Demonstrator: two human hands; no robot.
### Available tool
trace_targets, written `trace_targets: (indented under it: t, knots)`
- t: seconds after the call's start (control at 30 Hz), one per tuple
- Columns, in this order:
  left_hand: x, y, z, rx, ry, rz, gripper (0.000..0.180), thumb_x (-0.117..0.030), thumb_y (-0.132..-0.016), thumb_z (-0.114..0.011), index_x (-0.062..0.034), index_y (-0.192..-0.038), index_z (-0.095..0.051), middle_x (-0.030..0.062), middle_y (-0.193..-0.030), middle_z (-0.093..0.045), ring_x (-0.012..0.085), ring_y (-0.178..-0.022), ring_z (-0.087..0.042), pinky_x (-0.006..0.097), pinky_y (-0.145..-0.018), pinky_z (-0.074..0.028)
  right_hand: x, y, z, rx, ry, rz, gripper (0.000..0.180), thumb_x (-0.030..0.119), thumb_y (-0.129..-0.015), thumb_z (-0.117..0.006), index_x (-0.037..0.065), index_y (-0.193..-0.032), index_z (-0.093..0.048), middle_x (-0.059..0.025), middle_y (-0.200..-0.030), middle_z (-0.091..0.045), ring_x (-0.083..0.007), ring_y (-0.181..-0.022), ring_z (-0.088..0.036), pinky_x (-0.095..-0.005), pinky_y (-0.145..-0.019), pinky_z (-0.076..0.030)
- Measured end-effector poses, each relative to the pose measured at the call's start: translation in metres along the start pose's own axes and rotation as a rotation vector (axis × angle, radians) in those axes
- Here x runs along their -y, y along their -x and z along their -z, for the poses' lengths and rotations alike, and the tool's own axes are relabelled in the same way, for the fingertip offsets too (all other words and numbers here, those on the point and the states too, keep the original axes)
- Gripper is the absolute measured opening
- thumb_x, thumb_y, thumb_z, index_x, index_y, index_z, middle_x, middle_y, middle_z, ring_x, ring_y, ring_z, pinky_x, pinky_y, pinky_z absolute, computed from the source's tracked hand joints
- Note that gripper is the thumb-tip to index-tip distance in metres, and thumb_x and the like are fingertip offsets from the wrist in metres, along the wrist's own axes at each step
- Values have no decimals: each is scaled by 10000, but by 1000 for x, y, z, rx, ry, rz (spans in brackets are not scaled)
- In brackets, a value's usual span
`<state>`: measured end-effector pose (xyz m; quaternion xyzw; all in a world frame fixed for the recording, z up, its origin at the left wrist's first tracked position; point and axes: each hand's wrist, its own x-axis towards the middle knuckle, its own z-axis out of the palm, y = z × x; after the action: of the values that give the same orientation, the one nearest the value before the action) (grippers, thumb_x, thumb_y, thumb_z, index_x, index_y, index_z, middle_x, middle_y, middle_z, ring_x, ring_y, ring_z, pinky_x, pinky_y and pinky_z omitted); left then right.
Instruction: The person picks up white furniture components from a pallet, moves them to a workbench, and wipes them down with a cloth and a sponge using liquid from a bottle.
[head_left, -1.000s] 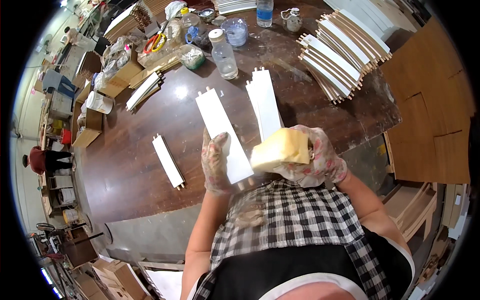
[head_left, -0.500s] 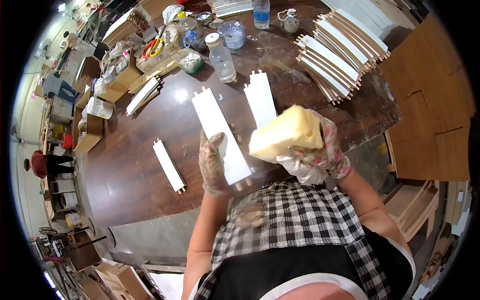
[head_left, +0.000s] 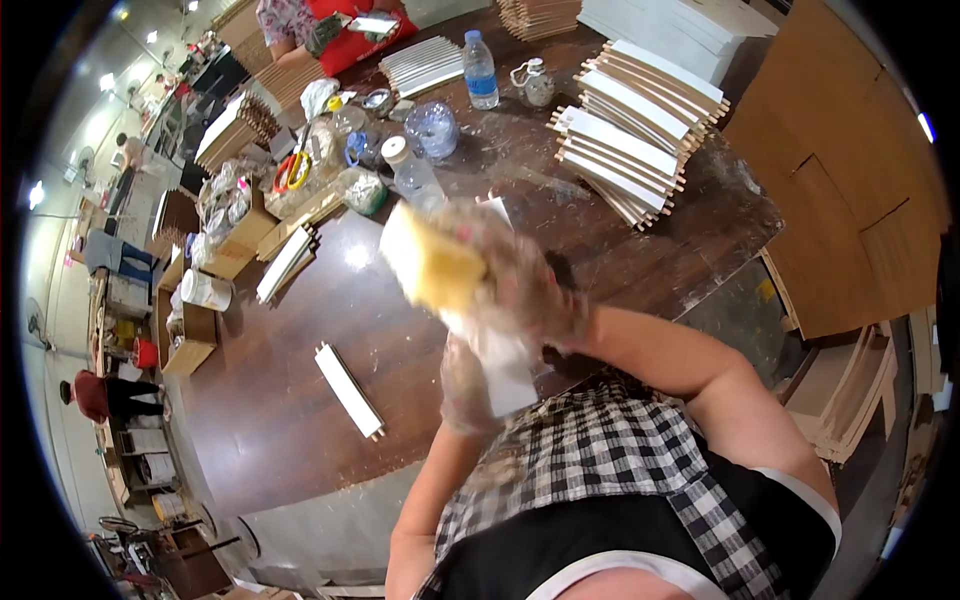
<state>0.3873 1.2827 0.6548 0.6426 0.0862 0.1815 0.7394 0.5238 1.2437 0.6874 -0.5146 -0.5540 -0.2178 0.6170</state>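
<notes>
Bare table (head_left: 300, 440) left of the white slat (head_left: 349, 390); bottles (head_left: 412, 175) crowd the far side.

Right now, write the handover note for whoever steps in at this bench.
Right hand: gloved, gripping a yellow sponge, raised above the table, blurred.
Left hand: gloved, resting on the white panel at the near edge.
Another white panel lies apart to the left; a stack of panels sits at the far right.
Whether the panel is wiped: cannot tell.

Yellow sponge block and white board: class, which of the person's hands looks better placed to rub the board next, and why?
Probably the right hand: it grips the yellow sponge block above the white board, while the left hand rests at that board's edge.
</notes>
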Motion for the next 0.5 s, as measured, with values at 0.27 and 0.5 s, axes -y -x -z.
trace_targets:
  t: [0.27, 0.5]
  knots:
    - [-36, -11, -10, -97, 448, 356, 480, -413, -990, -321, -3, -1168, -496, 94, -880, -605, 157, -731, -586, 275, -650, -501, -43, -73, 66, -278, -326, -411, 628, -85, -666, -654, 90, -1231, -444, -107, -1092, -537, -226, -970, -581, -332, -819, -550]
    - [-13, -17, -5, -93, 593, 364, 471, -423, -975, -389, -32, -1220, -482, 139, -1049, -614, 221, -917, -619, 327, -782, -544, -9, -17, 8, -40, 293, 52, 862, 61, -585, -802, 78, -1318, -349, -155, -1176, -480, -316, -1043, -535, -365, -755, -550]
